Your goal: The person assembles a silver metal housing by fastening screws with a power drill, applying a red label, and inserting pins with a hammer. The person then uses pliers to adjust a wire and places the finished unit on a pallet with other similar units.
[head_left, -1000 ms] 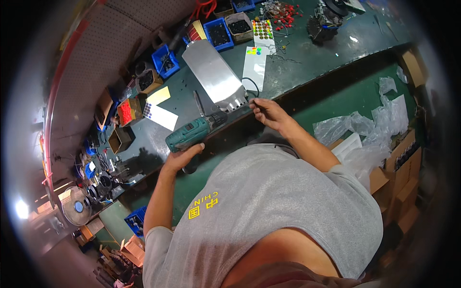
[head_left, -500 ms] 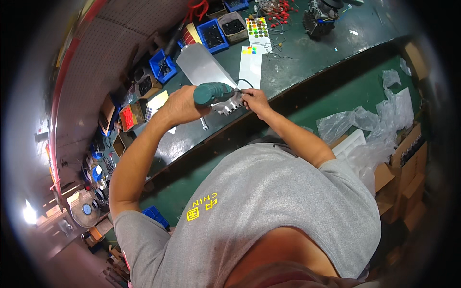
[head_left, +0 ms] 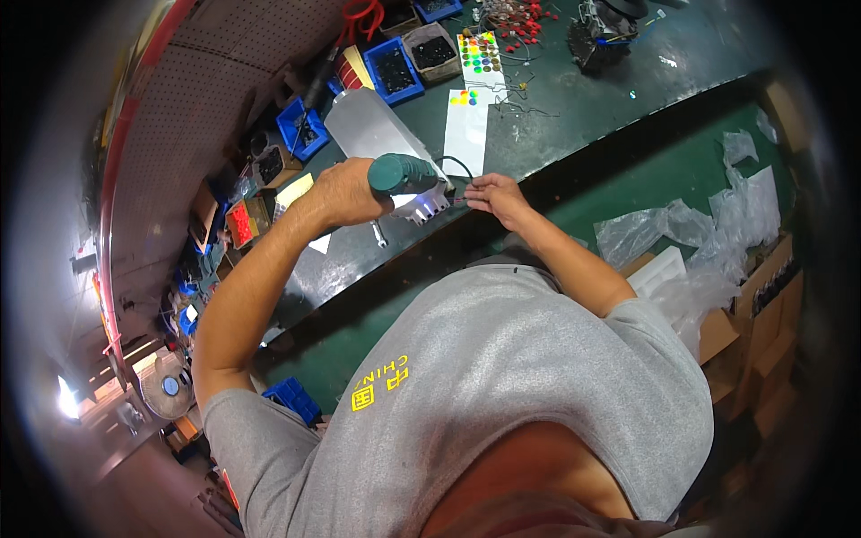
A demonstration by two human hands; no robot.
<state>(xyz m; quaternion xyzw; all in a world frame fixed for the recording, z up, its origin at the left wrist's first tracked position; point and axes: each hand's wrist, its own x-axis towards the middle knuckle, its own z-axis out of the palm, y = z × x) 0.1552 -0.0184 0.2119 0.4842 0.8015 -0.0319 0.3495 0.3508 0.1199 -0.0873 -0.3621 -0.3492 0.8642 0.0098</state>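
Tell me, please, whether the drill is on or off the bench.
Off the bench: the left hand holds the drill over the metal case.

The green drill hides part of the silver case.

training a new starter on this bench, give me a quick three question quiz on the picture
1. Which item is in the left grip?
a) hammer
b) green power tool
c) pair of scissors
2. True or false: the silver case lies on the bench.
3. Fill in: the clear plastic sheeting is on the person's ____ side.

Key: 1. b; 2. true; 3. right
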